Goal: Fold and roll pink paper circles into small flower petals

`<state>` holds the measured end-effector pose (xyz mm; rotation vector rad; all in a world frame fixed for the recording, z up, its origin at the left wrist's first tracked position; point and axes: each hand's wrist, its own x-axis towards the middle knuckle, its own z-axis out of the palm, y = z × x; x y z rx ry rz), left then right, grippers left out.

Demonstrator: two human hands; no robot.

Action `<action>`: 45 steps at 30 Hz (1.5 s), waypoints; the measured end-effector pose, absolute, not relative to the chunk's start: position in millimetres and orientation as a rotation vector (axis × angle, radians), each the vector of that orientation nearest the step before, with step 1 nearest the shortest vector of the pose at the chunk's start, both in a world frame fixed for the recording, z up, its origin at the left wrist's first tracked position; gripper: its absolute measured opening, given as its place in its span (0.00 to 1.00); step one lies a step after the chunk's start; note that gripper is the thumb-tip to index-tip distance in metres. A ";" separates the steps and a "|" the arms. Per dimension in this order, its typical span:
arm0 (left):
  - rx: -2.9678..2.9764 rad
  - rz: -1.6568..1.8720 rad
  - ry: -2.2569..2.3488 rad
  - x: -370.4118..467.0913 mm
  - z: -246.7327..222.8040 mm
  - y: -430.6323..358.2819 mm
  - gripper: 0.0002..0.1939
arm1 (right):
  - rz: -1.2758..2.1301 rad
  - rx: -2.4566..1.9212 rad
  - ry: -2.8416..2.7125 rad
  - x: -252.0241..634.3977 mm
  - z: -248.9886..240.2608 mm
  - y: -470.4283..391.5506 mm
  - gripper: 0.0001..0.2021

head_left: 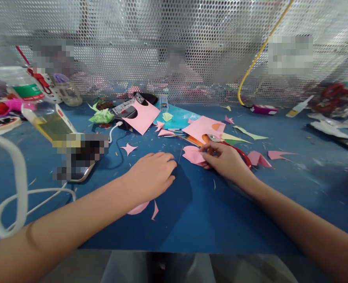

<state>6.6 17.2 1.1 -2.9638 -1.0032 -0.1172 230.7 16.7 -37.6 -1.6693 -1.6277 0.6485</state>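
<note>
Here, pink paper piece (pixel 193 155) under right hand (pixel 225 161)

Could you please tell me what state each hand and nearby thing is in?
left hand: palm down on the blue table, holding nothing
right hand: fingers pinching a pink paper piece
red-handled scissors: lying flat beside the right hand
pink sheet: propped up, cutout in it

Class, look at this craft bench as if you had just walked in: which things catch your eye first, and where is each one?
First, the two bare arms reaching in: the left hand lies flat on the blue table, and the right hand pinches a pink paper piece at the centre. Red-handled scissors lie just behind that hand. Pink and green paper scraps litter the table, and a perforated metal screen closes off the back.
</note>
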 end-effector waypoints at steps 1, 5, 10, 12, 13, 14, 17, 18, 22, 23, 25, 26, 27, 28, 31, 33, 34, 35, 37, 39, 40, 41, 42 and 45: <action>-2.971 -0.115 -0.992 11.1 1.7 19.4 0.13 | 0.607 -1.685 -1.661 229.8 -36.2 15.5 0.06; -3.085 -0.261 -0.880 35.0 -2.5 37.3 0.13 | 0.408 -1.729 -1.795 224.3 -31.1 10.2 0.07; -3.202 -0.313 -0.753 56.3 -16.2 61.6 0.14 | 0.237 -1.765 -1.893 220.2 -28.7 11.2 0.10; -3.239 -0.332 -0.736 58.7 -18.9 67.6 0.13 | 0.224 -1.773 -1.935 220.6 -27.9 12.5 0.10; -3.256 -0.339 -0.725 58.9 -19.3 69.9 0.12 | 0.224 -1.774 -1.956 221.0 -27.3 12.9 0.10; -3.275 -0.343 -0.711 58.7 -19.3 71.8 0.12 | 0.226 -1.775 -1.976 221.4 -26.6 13.0 0.11; -3.330 -0.352 -0.658 57.3 -18.3 76.6 0.11 | 0.229 -1.774 -2.025 221.8 -25.0 12.2 0.11; -3.346 -0.358 -0.645 57.0 -18.3 78.0 0.11 | 0.227 -1.775 -2.036 221.7 -24.7 12.0 0.11; -3.388 -0.398 -0.639 57.3 -19.8 82.2 0.10 | 0.213 -1.770 -2.070 222.9 -25.1 12.1 0.13; -3.395 -0.405 -0.642 57.6 -20.2 82.8 0.10 | 0.214 -1.760 -2.087 224.3 -25.0 12.3 0.13; -3.406 -0.410 -0.647 58.0 -20.5 83.0 0.10 | 0.236 -1.717 -2.147 228.5 -24.0 12.9 0.14; -3.409 -0.412 -0.651 58.0 -20.2 82.7 0.11 | 0.260 -1.683 -2.190 231.1 -23.1 13.1 0.14; -3.412 -0.413 -0.658 57.8 -19.8 82.2 0.11 | 0.287 -1.646 -2.239 233.8 -21.9 13.2 0.13; -3.414 -0.415 -0.666 57.5 -19.3 81.5 0.11 | 0.313 -1.609 -2.285 236.3 -20.8 13.3 0.13; -3.418 -0.420 -0.702 57.0 -18.5 78.3 0.11 | 0.341 -1.536 -2.376 241.1 -18.3 13.9 0.12; -3.419 -0.416 -0.738 57.9 -19.1 75.9 0.11 | 0.319 -1.525 -2.392 241.7 -18.3 14.6 0.12; -3.418 -0.409 -0.762 58.6 -19.4 74.8 0.11 | 0.304 -1.526 -2.392 241.4 -18.7 15.0 0.12; -3.416 -0.399 -0.789 59.4 -19.3 73.9 0.11 | 0.289 -1.531 -2.388 241.1 -19.3 15.4 0.12; -3.407 -0.376 -0.856 59.2 -16.1 73.0 0.11 | 0.263 -1.541 -2.380 240.3 -20.8 15.5 0.12; -3.378 -0.373 -0.957 53.0 -6.2 72.7 0.12 | 0.237 -1.550 -2.370 239.6 -22.2 13.9 0.13; -3.353 -0.379 -1.023 46.6 1.7 72.1 0.13 | 0.214 -1.560 -2.357 239.0 -22.6 12.2 0.13; -3.312 -0.388 -1.111 37.7 11.0 70.7 0.16 | 0.184 -1.573 -2.337 238.0 -22.5 10.1 0.13; -3.264 -0.380 -1.208 26.9 21.2 67.9 0.19 | 0.143 -1.591 -2.302 236.4 -22.0 7.4 0.13; -3.098 0.234 -1.465 -8.8 48.3 49.5 0.25 | -0.013 -1.617 -2.140 225.8 -17.5 -2.3 0.14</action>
